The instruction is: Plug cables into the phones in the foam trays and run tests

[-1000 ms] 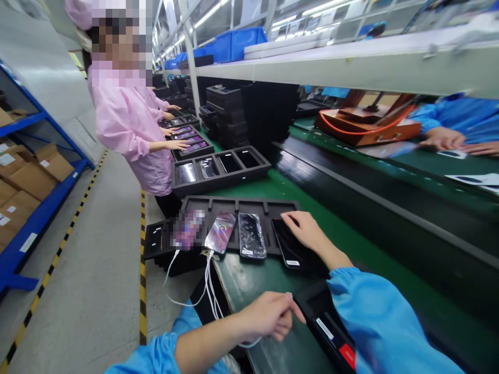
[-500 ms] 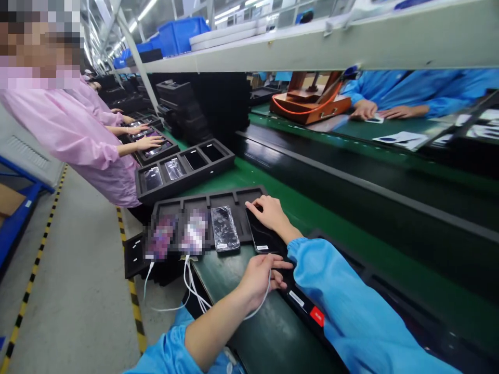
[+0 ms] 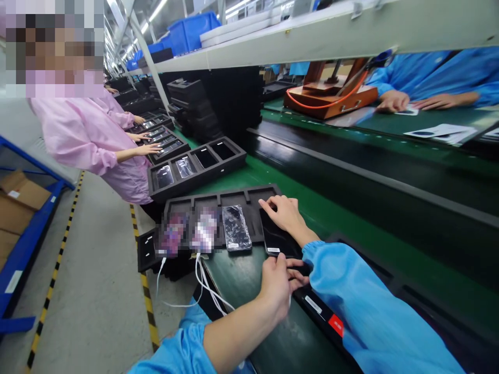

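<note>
My right hand (image 3: 286,215) grips the upper part of a dark smartphone (image 3: 276,236), thumb at its top left corner. The phone lies tilted over the right end of a black foam tray (image 3: 218,200). At the phone's lower edge my left hand (image 3: 283,285) pinches the end of a white charging cable; its plug is hidden by the fingers. Beside them in the tray lies a phone in clear wrap (image 3: 236,228). Further left are two lit phones, a bright one (image 3: 205,231) and a purple one (image 3: 173,234), each with a white cable (image 3: 205,280) at its bottom.
Under my right forearm lies a black item with a red label (image 3: 336,325). Another phone tray (image 3: 198,171) stands beyond, near co-workers in pink (image 3: 93,135). A conveyor belt (image 3: 351,182) runs along the right; across it stand a wooden press (image 3: 331,96) and a blue-sleeved person.
The view has shifted, moving the scene rightward. My left hand has turned and closed in at the phone's lower edge; less cable shows. My right hand keeps its hold on the phone.
</note>
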Tool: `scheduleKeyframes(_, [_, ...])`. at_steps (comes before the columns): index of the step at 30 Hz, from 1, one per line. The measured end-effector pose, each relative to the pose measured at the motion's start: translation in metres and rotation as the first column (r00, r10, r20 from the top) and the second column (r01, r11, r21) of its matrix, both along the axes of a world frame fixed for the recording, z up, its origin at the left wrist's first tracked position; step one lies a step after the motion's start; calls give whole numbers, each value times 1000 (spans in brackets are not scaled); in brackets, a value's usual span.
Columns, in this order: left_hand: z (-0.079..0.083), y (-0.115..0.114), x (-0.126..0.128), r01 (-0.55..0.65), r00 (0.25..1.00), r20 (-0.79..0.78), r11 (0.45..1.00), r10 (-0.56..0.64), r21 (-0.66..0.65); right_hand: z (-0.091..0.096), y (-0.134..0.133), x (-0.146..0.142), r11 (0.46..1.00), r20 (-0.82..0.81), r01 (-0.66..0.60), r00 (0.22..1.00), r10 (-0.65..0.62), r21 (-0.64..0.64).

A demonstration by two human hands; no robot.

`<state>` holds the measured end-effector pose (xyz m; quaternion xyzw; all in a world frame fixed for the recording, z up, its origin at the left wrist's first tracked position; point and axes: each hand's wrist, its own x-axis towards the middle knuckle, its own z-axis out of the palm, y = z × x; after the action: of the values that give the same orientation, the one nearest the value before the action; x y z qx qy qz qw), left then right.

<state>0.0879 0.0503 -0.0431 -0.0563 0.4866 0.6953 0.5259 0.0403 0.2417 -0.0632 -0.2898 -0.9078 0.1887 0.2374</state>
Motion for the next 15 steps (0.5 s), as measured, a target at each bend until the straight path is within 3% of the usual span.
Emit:
scheduleKeyframes(2, [-4, 4, 0, -6, 1000, -21, 1000, 6, 0, 0, 0, 0, 1000, 1, 1, 1000, -1, -4])
scheduleKeyframes(4, [-5, 3, -4, 68, 997, -39, 998, -68, 3, 1, 0, 1, 1000, 4, -2, 1000, 2, -5])
scheduleKeyframes(6, [4, -8, -15, 241, 967, -88, 971, -239, 5, 2, -2, 2, 1000, 8, -5, 1000, 5, -7])
scheduleKeyframes(8, [21, -31, -34, 449, 857, -264, 893, -442, -36, 3, -3, 2, 1000, 14, -9, 1000, 9, -13])
scheduleKeyframes(9, [33, -47, -48, 531, 743, -421, 841, -520, -103, 3, -4, 3, 1000, 18, -11, 1000, 11, -18])
scheduleKeyframes(10, [45, -64, -63, 575, 565, -619, 798, -546, -180, 2, -4, 3, 1000, 20, -13, 1000, 14, -24])
scheduleKeyframes(12, [66, -103, -101, 494, 214, -881, 825, -421, -274, 2, -1, 4, 999, 23, -18, 1000, 18, -36])
scheduleKeyframes(14, [78, -141, -144, 197, 11, -951, 933, -309, -301, 4, 4, 5, 999, 25, -27, 999, 29, -46])
scheduleKeyframes(15, [79, -159, -167, -16, -56, -949, 951, -310, -310, 7, 6, 5, 998, 26, -38, 999, 39, -50])
